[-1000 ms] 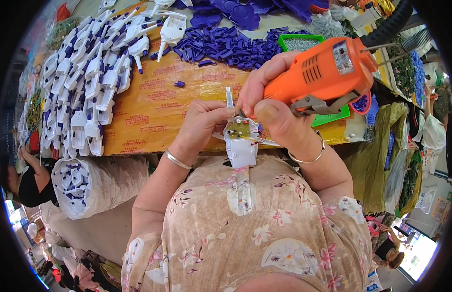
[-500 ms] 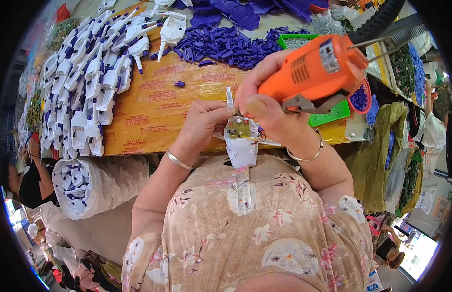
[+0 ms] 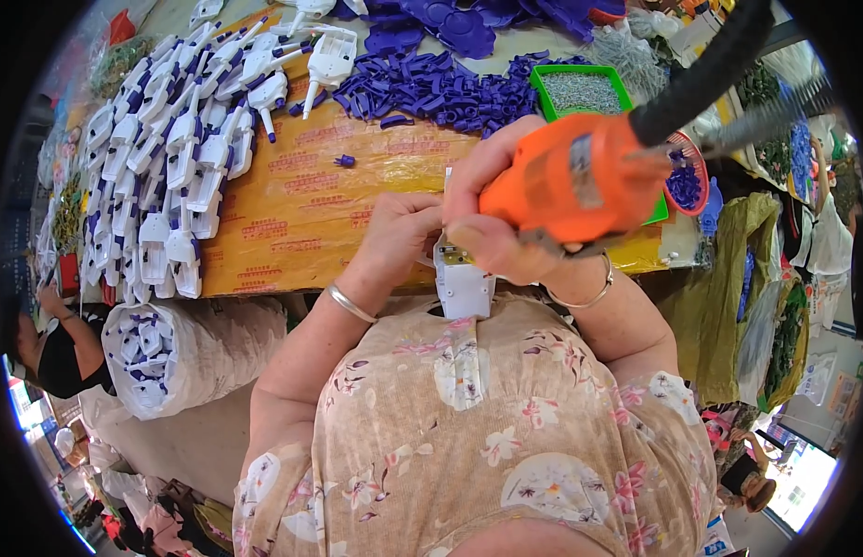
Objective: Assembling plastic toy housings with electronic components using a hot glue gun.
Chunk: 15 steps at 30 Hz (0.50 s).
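Your right hand (image 3: 506, 243) grips the orange driver (image 3: 575, 181); your left hand (image 3: 399, 227) pinches the white part (image 3: 462, 283). Next, seat the tip squarely.

One head-worn fisheye view looks steeply down, close over the worktable (image 3: 357, 200) and lap.

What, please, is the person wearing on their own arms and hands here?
Both forearms are bare, with no sleeves reaching them and no gloves. The left hand has a thin silver metal bangle at the wrist; the right hand has a similar thin silver bangle.
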{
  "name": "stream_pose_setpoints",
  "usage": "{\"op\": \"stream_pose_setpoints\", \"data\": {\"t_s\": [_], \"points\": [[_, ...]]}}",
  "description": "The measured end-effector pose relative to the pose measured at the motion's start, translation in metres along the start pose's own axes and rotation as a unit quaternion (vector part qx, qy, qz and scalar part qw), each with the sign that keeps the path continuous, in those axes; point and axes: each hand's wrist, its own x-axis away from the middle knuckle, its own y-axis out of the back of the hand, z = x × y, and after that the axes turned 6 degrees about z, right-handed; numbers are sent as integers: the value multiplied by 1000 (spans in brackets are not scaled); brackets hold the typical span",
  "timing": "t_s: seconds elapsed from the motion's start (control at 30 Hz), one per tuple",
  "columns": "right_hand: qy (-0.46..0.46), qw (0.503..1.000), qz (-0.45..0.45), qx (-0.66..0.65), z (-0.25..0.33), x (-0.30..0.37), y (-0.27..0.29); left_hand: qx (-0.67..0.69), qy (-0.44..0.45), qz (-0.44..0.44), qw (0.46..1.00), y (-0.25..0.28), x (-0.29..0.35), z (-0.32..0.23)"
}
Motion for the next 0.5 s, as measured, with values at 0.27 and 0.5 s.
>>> {"op": "stream_pose_setpoints", "data": {"t_s": [0.27, 0.5], "points": [[-21, 995, -92, -11, 28, 1, 21, -24, 56, 86, 994, -11, 12, -24], [233, 879, -292, 297, 19, 7, 68, -60, 68, 47, 995, -5, 22, -25]]}}
